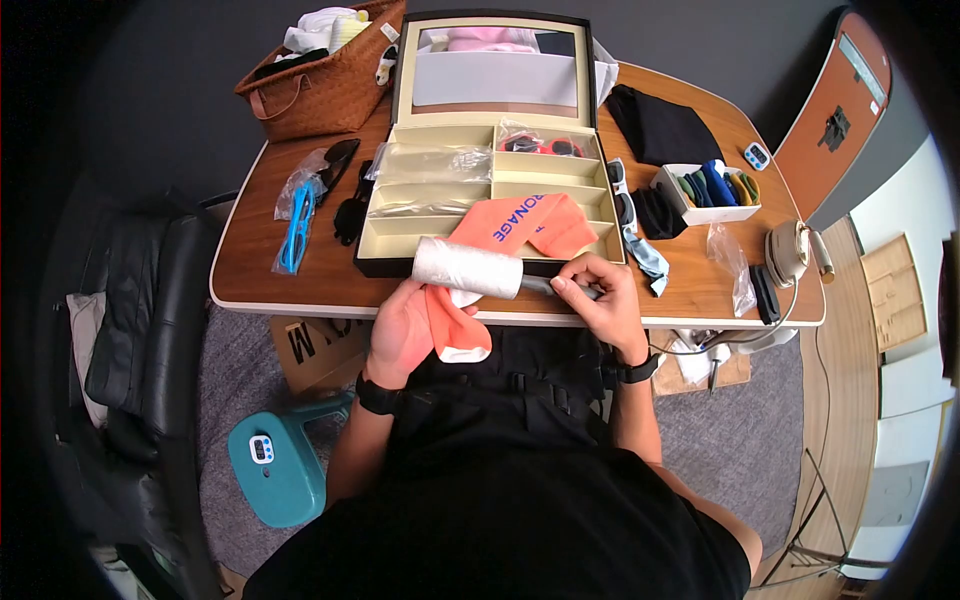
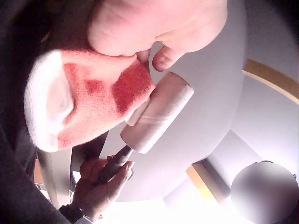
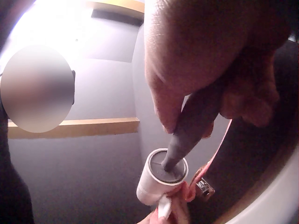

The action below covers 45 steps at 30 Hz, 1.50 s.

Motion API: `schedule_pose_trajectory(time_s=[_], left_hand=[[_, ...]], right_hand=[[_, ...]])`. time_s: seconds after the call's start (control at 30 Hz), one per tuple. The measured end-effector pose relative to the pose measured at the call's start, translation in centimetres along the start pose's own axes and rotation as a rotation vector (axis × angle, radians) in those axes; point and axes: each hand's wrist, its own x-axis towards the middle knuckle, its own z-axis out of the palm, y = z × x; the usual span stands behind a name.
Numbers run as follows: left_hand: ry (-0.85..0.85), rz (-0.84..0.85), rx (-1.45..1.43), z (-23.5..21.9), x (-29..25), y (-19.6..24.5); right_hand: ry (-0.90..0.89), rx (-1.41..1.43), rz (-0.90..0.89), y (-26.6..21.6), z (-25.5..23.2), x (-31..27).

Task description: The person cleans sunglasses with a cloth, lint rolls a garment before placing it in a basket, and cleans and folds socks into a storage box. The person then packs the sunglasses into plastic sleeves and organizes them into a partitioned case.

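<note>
My left hand holds an orange sock with blue lettering and white patches. One end hangs below the palm, while the lettered part stretches right over the open box. The handle of a lint roller is in the grip of my right hand, thumb along it. Its white roll lies across the sock, near the left fingers. In the left wrist view the roll overlaps the sock beside the left thumb. From the right wrist, the roll's grey end shows close to orange fabric.
Bagged sunglasses lie in the divided box, whose windowed lid stands up. Left are a blue bundle, dark glasses and a wicker basket. Right are a white box of rolled socks, black cloth and a corded appliance.
</note>
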Motion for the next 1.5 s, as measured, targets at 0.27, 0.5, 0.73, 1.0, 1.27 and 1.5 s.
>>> schedule_pose_trajectory(time_s=[0.27, 0.5, 0.73, 1.0, 1.27, 1.5], left_hand=[[-0.053, 0.009, -0.008, -1.0, 0.1, -0.3], [-0.133, 0.038, -0.057, -1.2, -0.3, -0.2], [-0.042, 0.032, -0.059, -1.5, -0.1, -0.6], [-0.065, 0.056, -0.051, -0.9, -0.2, -0.7], [-0.119, 0.101, 0.144, -0.8, -0.2, -0.8], [-0.121, 0.09, 0.1, -0.8, -0.1, -0.8]], right_hand=[[-0.051, 0.051, 0.081, 0.6, 0.4, 0.2], [-0.076, 0.036, 0.114, 0.6, 0.5, 0.2], [-0.091, -0.033, 0.072, 0.3, 0.7, 0.3], [-0.168, -0.016, 0.14, 0.5, 0.7, 0.4], [-0.186, 0.017, 0.122, 1.3, 0.6, 0.4], [-0.187, 0.009, 0.095, 1.4, 0.6, 0.4]])
